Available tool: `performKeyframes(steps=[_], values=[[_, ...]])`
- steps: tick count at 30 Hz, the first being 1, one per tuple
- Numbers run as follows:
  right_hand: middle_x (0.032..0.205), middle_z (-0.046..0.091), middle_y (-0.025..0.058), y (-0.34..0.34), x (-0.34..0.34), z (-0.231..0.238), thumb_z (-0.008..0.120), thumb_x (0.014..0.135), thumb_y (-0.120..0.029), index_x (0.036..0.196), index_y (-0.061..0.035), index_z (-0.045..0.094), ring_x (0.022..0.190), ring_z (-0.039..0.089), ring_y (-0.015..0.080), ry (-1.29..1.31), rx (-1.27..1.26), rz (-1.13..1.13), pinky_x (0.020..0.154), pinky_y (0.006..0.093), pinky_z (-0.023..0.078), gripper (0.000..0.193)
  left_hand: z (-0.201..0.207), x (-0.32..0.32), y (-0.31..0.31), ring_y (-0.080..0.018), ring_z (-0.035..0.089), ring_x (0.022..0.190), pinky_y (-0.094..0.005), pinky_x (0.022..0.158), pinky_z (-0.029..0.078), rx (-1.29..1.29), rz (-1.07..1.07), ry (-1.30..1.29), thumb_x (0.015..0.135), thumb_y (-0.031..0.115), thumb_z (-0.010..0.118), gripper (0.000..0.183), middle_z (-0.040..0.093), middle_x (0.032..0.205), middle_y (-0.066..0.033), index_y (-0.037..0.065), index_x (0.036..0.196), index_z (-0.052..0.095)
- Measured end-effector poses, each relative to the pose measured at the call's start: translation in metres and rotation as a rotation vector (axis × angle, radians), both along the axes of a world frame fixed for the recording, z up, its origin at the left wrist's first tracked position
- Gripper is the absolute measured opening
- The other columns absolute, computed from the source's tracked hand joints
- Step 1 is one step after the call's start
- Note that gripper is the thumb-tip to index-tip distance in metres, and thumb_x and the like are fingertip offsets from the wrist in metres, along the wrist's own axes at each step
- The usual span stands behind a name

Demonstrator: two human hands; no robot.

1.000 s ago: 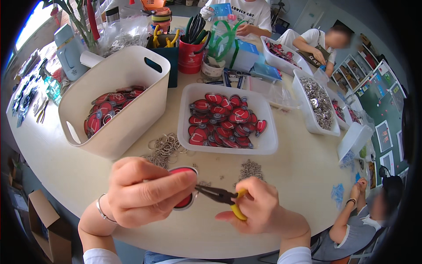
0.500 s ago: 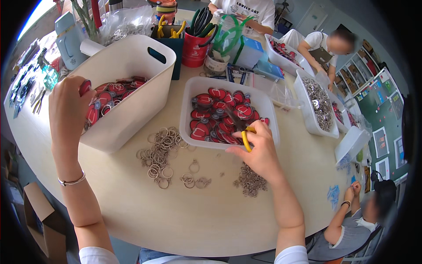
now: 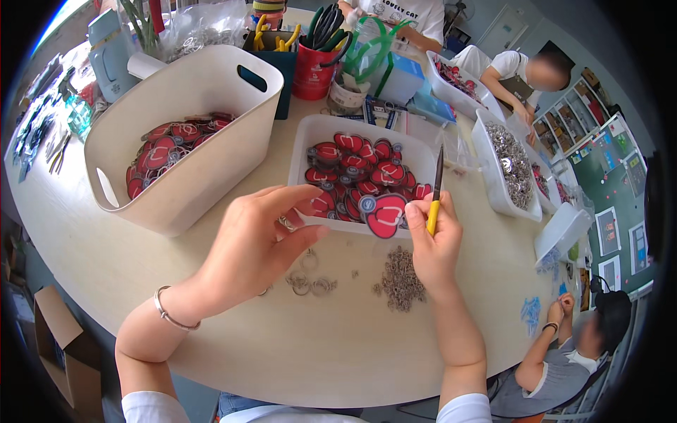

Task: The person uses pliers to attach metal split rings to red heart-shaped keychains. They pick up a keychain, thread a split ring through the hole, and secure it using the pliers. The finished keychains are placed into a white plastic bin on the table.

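Note:
My right hand [image 3: 436, 243] grips pliers [image 3: 434, 211], jaws upward, and pinches a red slipper-shaped charm [image 3: 386, 215] with a round grey tab between thumb and finger. My left hand [image 3: 257, 243] hovers at the near left edge of a white tray [image 3: 300, 151], its thumb and forefinger apart. Something silvery shows among its curled fingers; I cannot tell if it is worn or held. Many more red charms [image 3: 352, 162] fill the tray. Below lie loose key rings [image 3: 303, 283], partly behind my left hand, and a heap of small metal links [image 3: 402, 282].
A tall white bin [image 3: 204, 176] holding red charms stands left. Behind the tray are a red tool cup [image 3: 310, 70] and a blue box [image 3: 402, 79]. A tray of metal rings [image 3: 509, 166] stands right. Co-workers sit around the far and right sides.
My left hand has come out of the white bin and over to the tray. My right hand has turned the pliers upright, and a red charm is now in its fingers.

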State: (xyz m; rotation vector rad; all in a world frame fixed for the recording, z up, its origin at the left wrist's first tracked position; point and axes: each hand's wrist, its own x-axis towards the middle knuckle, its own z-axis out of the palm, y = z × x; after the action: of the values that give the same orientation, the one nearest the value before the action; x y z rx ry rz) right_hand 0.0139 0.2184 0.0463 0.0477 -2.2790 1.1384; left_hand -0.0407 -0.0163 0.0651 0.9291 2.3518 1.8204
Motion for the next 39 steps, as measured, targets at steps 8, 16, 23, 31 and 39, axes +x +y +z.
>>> performKeyframes(steps=[8, 16, 23, 31, 39], values=[[0.084, 0.045, 0.0079, -0.025, 0.029, 0.023, 0.07, 0.081, -0.009, 0.08, 0.0044, 0.063, 0.071, 0.05, 0.0196, -0.243, 0.094, 0.419, 0.062, 0.0304, 0.043, 0.015, 0.0, 0.01, 0.009, -0.0076, 0.059, 0.071, -0.0223, 0.062, 0.049, -0.329, -0.482, -0.518, 0.081, 0.009, 0.072, 0.02, 0.065, 0.082, -0.0025, -0.002, 0.097, 0.067], [0.085, 0.055, 0.0114, -0.004, 0.03, 0.002, 0.066, 0.066, 0.007, 0.075, 0.004, 0.063, 0.079, 0.057, 0.028, -0.367, 0.569, 0.235, 0.066, 0.0373, 0.046, 0.01, 0.015, -0.01, -0.02, -0.0124, 0.062, 0.065, -0.0243, 0.058, 0.049, -0.323, -0.609, -0.254, 0.074, 0.004, 0.073, 0.015, 0.068, 0.078, -0.0073, 0.001, 0.088, 0.069], [0.084, 0.055, 0.0107, 0.007, 0.046, -0.012, 0.065, 0.066, 0.008, 0.073, 0.0036, 0.062, 0.078, 0.058, 0.0284, -0.378, 0.624, 0.108, 0.064, 0.0385, 0.047, 0.009, 0.012, -0.009, -0.02, -0.0196, 0.065, 0.07, -0.0265, 0.059, 0.05, -0.325, -0.731, -0.127, 0.075, 0.001, 0.071, 0.015, 0.069, 0.082, -0.0085, 0.001, 0.09, 0.069], [0.085, 0.055, 0.0111, 0.015, 0.047, -0.02, 0.069, 0.07, 0.003, 0.074, 0.0035, 0.062, 0.079, 0.057, 0.0287, -0.372, 0.601, 0.153, 0.066, 0.0384, 0.047, 0.008, -0.003, -0.001, -0.007, -0.0177, 0.064, 0.07, -0.0258, 0.059, 0.05, -0.366, -0.75, -0.219, 0.077, 0.003, 0.07, 0.014, 0.069, 0.081, -0.0088, 0.001, 0.091, 0.069], [0.088, 0.055, 0.0105, 0.013, 0.043, -0.021, 0.071, 0.071, -0.002, 0.077, 0.0016, 0.063, 0.084, 0.056, 0.0281, -0.398, 0.642, 0.192, 0.072, 0.0385, 0.046, 0.011, -0.015, 0.009, 0.004, -0.0133, 0.064, 0.075, -0.0247, 0.063, 0.05, -0.398, -0.761, -0.377, 0.08, 0.002, 0.066, 0.014, 0.069, 0.083, -0.0076, 0.001, 0.094, 0.069]])
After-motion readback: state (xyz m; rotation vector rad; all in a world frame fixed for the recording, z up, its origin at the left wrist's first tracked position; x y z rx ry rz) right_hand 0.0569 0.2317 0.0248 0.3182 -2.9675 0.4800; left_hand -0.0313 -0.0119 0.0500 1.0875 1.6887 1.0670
